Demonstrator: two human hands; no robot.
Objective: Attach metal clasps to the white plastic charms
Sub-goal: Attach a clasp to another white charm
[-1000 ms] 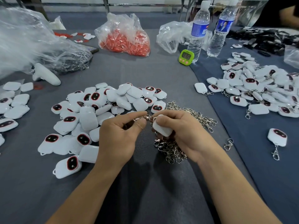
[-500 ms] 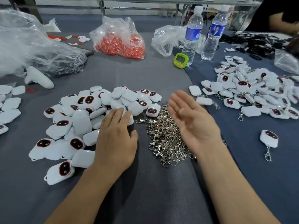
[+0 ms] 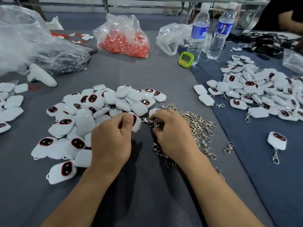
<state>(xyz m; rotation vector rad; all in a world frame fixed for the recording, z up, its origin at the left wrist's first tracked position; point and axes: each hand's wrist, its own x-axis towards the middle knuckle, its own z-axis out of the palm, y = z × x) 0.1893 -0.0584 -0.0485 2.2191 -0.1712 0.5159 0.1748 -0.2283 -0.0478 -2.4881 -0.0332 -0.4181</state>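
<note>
Grey cloth (image 3: 147,76) carries a heap of smooth, rounded white charms (image 3: 85,120) beside a tangle of shiny metal clasps (image 3: 200,125). Left hand (image 3: 111,141) pinches one charm (image 3: 137,123) at the heap's edge; right hand (image 3: 173,135) curls its fingers around clasps.

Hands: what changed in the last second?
The charm and clasp they held a second ago were let go and both hands opened. Now the left hand grips a new charm from the pile, and the right hand pinches a clasp at the clasp heap's edge. Bottles and timer unchanged.
</note>
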